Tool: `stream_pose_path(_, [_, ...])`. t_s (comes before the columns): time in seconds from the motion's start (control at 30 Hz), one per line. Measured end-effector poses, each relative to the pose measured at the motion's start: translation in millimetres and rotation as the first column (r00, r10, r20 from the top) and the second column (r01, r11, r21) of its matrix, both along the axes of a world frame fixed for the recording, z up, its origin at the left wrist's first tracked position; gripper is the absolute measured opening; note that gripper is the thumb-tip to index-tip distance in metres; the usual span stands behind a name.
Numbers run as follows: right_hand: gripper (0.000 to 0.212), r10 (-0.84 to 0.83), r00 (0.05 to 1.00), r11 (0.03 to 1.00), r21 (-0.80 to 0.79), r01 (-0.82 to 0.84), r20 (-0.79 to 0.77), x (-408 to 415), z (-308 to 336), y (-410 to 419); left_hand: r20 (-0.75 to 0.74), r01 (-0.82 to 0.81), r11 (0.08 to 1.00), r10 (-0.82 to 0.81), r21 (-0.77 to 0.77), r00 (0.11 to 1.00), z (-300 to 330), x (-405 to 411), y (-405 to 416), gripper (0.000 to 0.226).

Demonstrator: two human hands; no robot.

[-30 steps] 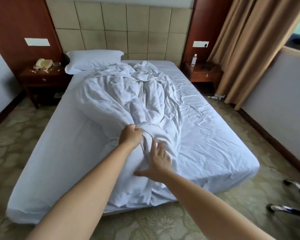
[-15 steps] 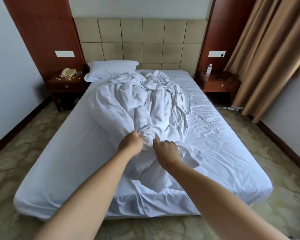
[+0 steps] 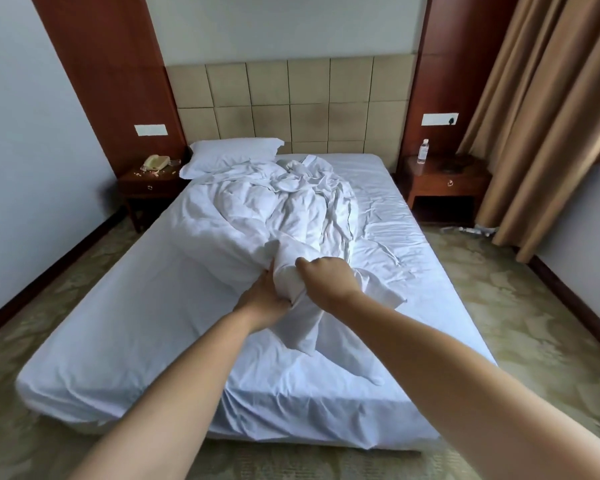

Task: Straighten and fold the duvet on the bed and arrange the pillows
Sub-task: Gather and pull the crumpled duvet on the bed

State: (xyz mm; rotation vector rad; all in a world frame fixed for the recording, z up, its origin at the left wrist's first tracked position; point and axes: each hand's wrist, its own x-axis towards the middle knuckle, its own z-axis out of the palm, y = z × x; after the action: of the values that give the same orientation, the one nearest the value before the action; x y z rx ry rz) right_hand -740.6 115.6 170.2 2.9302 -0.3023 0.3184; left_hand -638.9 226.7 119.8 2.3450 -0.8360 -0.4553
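Observation:
A crumpled white duvet (image 3: 257, 209) lies bunched along the middle of the bed (image 3: 118, 323), running from the headboard towards the foot. My left hand (image 3: 264, 299) and my right hand (image 3: 326, 278) both grip a gathered fold of the duvet near the bed's centre, close together, the right just above the left. A loose end of the duvet hangs below my hands onto the sheet. One white pillow (image 3: 229, 155) rests at the head of the bed on the left side. No second pillow is visible.
A padded beige headboard (image 3: 291, 102) backs the bed. The left nightstand (image 3: 149, 183) holds a phone; the right nightstand (image 3: 447, 181) holds a water bottle (image 3: 423, 152). Tan curtains (image 3: 541, 116) hang at right. Patterned carpet surrounds the bed.
My right hand went from lying flat on the duvet to gripping it beside my left. Both hands have lifted the bunched fold, and the view has pulled back from the bed.

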Motion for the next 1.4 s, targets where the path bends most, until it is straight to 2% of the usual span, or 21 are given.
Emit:
stream_pose_path(0.1, [0.025, 0.058, 0.998, 0.994, -0.091, -0.058, -0.005, -16, 15, -21, -0.018, 0.042, 0.997, -0.041, 0.059, 0.999, 21, -18, -18, 0.049])
stream_pose_path(0.17, [0.025, 0.073, 0.997, 0.993, -0.096, -0.073, -0.005, -29, 21, -35, 0.004, 0.100, 0.986, -0.101, 0.134, 0.995, 33, -30, -32, 0.034])
stream_pose_path(0.2, [0.026, 0.069, 0.998, 0.993, -0.092, -0.069, -0.005, -36, 22, -42, 0.007, 0.120, 0.979, -0.122, 0.167, 0.992, 38, -37, -39, 0.037])
stream_pose_path(0.27, [0.027, 0.053, 0.999, 0.995, -0.087, -0.053, 0.007, -49, 23, -56, 0.083, 0.146, 0.953, -0.173, 0.266, 0.981, 39, -44, -49, 0.060])
stream_pose_path(0.33, [0.029, 0.028, 0.998, 0.998, -0.059, -0.025, 0.050, -61, 21, -67, 0.305, 0.146, 0.931, -0.253, 0.334, 0.918, 35, -48, -57, 0.080])
stream_pose_path(0.4, [0.029, 0.011, 1.000, 1.000, -0.017, -0.011, 0.022, -72, 20, -72, 0.448, 0.127, 0.965, -0.220, 0.228, 0.867, 33, -55, -67, 0.071])
stream_pose_path(0.47, [0.029, 0.006, 0.999, 1.000, -0.009, -0.007, -0.033, -78, 23, -80, 0.396, 0.015, 0.995, -0.055, 0.103, 0.916, 36, -66, -84, 0.045])
stream_pose_path(0.5, [0.028, 0.009, 1.000, 1.000, -0.025, -0.010, -0.024, -80, 24, -86, 0.348, -0.041, 0.995, 0.006, 0.094, 0.938, 40, -74, -95, 0.037])
stream_pose_path(0.53, [0.027, 0.003, 1.000, 0.997, -0.074, -0.002, 0.009, -83, 29, -94, 0.306, -0.076, 0.993, 0.045, 0.089, 0.951, 45, -81, -105, 0.033])
stream_pose_path(0.63, [0.021, 0.029, 0.963, 0.979, -0.201, 0.026, 0.268, -91, 45, -130, 0.240, -0.118, 0.993, 0.120, -0.024, 0.963, 65, -102, -137, 0.029])
stream_pose_path(0.7, [0.003, 0.055, 0.897, 0.968, -0.243, 0.060, 0.439, -97, 52, -159, 0.194, -0.082, 0.992, 0.100, -0.098, 0.976, 78, -120, -161, 0.026])
stream_pose_path(0.77, [0.017, 0.001, 0.832, 0.965, -0.220, 0.145, 0.555, -106, 46, -180, 0.184, 0.002, 0.995, 0.017, -0.101, 0.983, 82, -139, -182, 0.024])
stream_pose_path(0.83, [0.018, -0.048, 0.798, 0.964, -0.182, 0.195, 0.601, -113, 17, -197, 0.236, 0.172, 0.985, -0.171, 0.013, 0.957, 68, -149, -198, 0.019])
stream_pose_path(0.9, [0.011, -0.158, 0.876, 0.967, -0.107, 0.230, 0.455, -125, -25, -204, 0.234, 0.339, 0.909, -0.394, 0.242, 0.889, 39, -146, -204, 0.019])
stream_pose_path(0.93, [0.010, -0.257, 0.925, 0.958, -0.050, 0.281, 0.280, -133, -49, -207, 0.206, 0.396, 0.831, -0.498, 0.390, 0.842, 22, -141, -205, 0.023])
stream_pose_path(0.97, [0.016, -0.365, 0.930, 0.931, 0.040, 0.364, 0.040, -142, -73, -207, 0.167, 0.423, 0.734, -0.581, 0.532, 0.797, 5, -136, -203, 0.031])
stream_pose_path(1.03, [0.035, -0.425, 0.822, 0.847, 0.152, 0.509, -0.379, -165, -114, -201, 0.079, 0.419, 0.550, -0.668, 0.723, 0.740, -27, -127, -196, 0.051])
stream_pose_path(1.07, [0.042, -0.421, 0.766, 0.815, 0.168, 0.555, -0.485, -174, -130, -197, 0.031, 0.422, 0.494, -0.676, 0.760, 0.736, -39, -124, -193, 0.057])
stream_pose_path(1.13, [0.052, -0.397, 0.701, 0.780, 0.185, 0.598, -0.593, -182, -153, -188, -0.043, 0.437, 0.438, -0.666, 0.786, 0.745, -54, -122, -188, 0.061])
stream_pose_path(1.2, [0.061, -0.350, 0.682, 0.760, 0.231, 0.607, -0.642, -179, -163, -186, -0.067, 0.437, 0.417, -0.658, 0.797, 0.750, -60, -120, -188, 0.060])
stream_pose_path(1.4, [0.076, -0.335, 0.737, 0.723, 0.342, 0.600, -0.586, -154, -161, -191, -0.081, 0.466, 0.434, -0.659, 0.771, 0.748, -61, -102, -199, 0.062])
